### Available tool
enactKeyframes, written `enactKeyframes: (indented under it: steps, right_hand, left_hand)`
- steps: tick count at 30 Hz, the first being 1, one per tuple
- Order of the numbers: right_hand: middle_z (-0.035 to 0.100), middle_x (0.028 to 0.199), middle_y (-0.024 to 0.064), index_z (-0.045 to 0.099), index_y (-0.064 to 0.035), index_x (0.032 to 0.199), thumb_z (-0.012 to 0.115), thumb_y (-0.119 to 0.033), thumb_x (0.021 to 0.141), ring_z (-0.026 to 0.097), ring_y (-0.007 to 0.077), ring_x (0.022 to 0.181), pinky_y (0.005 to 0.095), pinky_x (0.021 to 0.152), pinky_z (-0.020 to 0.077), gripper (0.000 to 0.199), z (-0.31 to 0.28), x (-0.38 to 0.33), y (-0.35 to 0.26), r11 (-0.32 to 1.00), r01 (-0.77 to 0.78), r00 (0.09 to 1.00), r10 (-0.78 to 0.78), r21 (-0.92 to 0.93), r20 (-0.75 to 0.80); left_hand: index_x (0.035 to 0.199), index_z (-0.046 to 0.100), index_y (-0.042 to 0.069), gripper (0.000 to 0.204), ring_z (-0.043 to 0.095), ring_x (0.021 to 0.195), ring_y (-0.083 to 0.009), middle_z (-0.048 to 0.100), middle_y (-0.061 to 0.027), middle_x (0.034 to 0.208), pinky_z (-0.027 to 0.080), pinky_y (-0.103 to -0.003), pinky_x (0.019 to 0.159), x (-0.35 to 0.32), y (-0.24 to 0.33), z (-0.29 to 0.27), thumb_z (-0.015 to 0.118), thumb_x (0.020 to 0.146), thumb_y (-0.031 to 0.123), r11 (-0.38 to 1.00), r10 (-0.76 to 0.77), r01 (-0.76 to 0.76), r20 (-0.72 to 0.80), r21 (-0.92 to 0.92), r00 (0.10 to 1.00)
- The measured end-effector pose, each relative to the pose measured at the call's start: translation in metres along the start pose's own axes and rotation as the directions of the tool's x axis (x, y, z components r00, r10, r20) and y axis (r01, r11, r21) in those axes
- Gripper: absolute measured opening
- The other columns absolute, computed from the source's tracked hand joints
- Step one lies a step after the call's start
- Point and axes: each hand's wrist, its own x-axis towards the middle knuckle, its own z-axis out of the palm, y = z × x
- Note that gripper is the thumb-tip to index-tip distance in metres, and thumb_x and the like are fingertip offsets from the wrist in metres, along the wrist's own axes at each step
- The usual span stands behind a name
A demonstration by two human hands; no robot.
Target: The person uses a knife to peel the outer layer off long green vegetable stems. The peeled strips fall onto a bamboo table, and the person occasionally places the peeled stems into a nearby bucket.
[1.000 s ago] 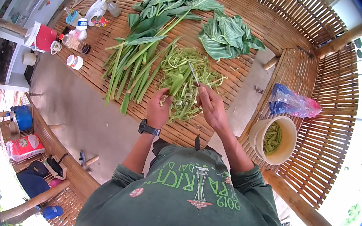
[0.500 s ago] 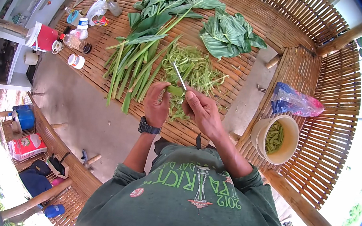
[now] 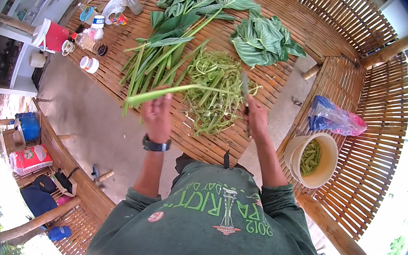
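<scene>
My left hand (image 3: 157,117), somewhat blurred, grips a long pale-green leaf stalk (image 3: 180,89) over the near edge of the bamboo table. The stalk's thin far end stretches right, close to the knife; I cannot tell whether they touch. In my right hand (image 3: 257,118) is the knife (image 3: 245,85), its blade pointing away from me. Beneath and beyond the stalk lies a heap of green peelings (image 3: 216,77). To its left rests a bundle of leaf stalks (image 3: 154,71) with large leaves (image 3: 195,1) at the far end. A pile of cut leaves (image 3: 266,39) lies beyond the peelings.
A cream bucket (image 3: 327,168) with green cut pieces (image 3: 310,157) stands on the bamboo bench at right, beside a blue and pink plastic bag (image 3: 336,117). Bottles and jars, including a white-lidded jar (image 3: 89,64), occupy the table's left end near a red cooler (image 3: 54,36).
My hands have moved apart: the left lower and leftward, the right out to the right with the knife. A long stalk now spans between them, replacing the short green piece seen earlier.
</scene>
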Motion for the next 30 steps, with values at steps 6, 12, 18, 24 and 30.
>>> enactKeyframes:
  steps: [6, 12, 18, 24, 30]
  right_hand:
    - [0.058, 0.062, 0.0054, 0.067, -0.0033, 0.075, 0.052, -0.044, 0.108, 0.055, 0.0151, 0.054, 0.0349, 0.056, 0.0462, 0.055, -0.053, 0.047, 0.051, 0.928, 0.012, 0.975, -0.093, -0.372, -0.200]
    - [0.064, 0.070, 0.0091, 0.076, -0.0046, 0.107, 0.052, -0.043, 0.108, 0.063, 0.0181, 0.071, 0.0343, 0.071, 0.0512, 0.045, -0.015, 0.042, 0.062, 0.804, 0.149, 0.986, -0.076, -0.575, 0.149]
    - [0.065, 0.074, 0.0094, 0.057, -0.0134, 0.151, 0.052, -0.038, 0.108, 0.063, 0.0195, 0.071, 0.0348, 0.072, 0.0516, 0.050, 0.027, -0.009, 0.027, 0.856, 0.271, 0.957, -0.189, -0.440, 0.222]
    - [0.069, 0.081, 0.0178, 0.063, -0.0085, 0.142, 0.054, -0.039, 0.109, 0.069, 0.0307, 0.074, 0.0415, 0.073, 0.0530, 0.046, 0.048, -0.067, -0.010, 0.774, 0.394, 0.917, -0.299, -0.495, 0.262]
    - [0.072, 0.086, 0.0201, 0.055, -0.0113, 0.150, 0.063, -0.031, 0.104, 0.070, 0.0368, 0.069, 0.0435, 0.063, 0.0537, 0.050, 0.058, -0.124, -0.051, 0.590, 0.640, 0.768, -0.465, -0.492, 0.441]
  left_hand:
    - [0.125, 0.064, 0.002, 0.023, 0.073, 0.083, -0.0166, 0.075, -0.0120, 0.103, 0.055, -0.025, 0.063, 0.034, 0.033, -0.047, 0.067, 0.102, 0.005, 0.974, -0.078, 0.086, 0.047, -0.210, 0.996]
    - [0.130, 0.063, 0.002, 0.028, 0.076, 0.095, -0.0243, 0.073, -0.0173, 0.115, 0.062, -0.029, 0.072, 0.013, 0.017, -0.008, 0.061, 0.102, 0.001, 0.887, -0.259, 0.306, 0.177, -0.346, 0.950]
    - [0.134, 0.060, -0.001, 0.030, 0.069, 0.117, -0.0269, 0.069, -0.0161, 0.128, 0.059, -0.031, 0.080, -0.005, -0.006, 0.016, 0.054, 0.106, 0.008, 0.645, -0.492, 0.600, 0.344, -0.473, 0.800]
    - [0.116, 0.061, 0.004, 0.019, 0.064, 0.078, -0.0158, 0.071, -0.0096, 0.101, 0.054, -0.030, 0.062, -0.001, -0.048, 0.022, 0.062, 0.106, 0.021, 0.646, -0.648, 0.665, 0.191, -0.376, 0.738]
    - [0.111, 0.063, 0.005, 0.026, 0.060, 0.070, -0.0150, 0.068, -0.0067, 0.093, 0.049, -0.029, 0.055, 0.007, -0.031, 0.045, 0.062, 0.107, 0.031, 0.569, -0.730, 0.720, 0.160, -0.397, 0.665]
